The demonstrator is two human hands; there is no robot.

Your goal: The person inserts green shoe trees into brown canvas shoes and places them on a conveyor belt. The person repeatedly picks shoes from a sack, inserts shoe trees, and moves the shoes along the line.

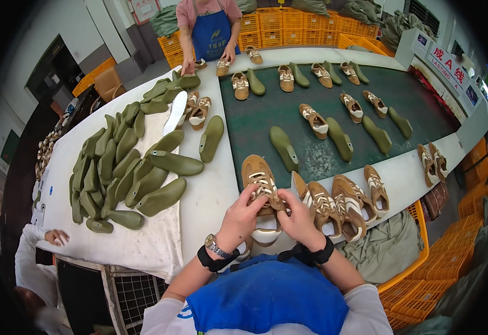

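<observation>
A brown sneaker with cream laces and a pale sole is held between my two hands, its toe pointing away from me. My left hand grips its left side, thumb and fingers at the laces. On the other side, my right hand pinches the upper near the collar. Just right of it stands a row of similar sneakers along the table's near edge. A green shoe last lies beyond the held shoe on the dark green belt.
Many green shoe lasts are heaped on the white table at left. Sneakers and lasts stand on the belt. A co-worker in a blue apron handles shoes at the far side. An orange crate with grey-green cloth sits at right.
</observation>
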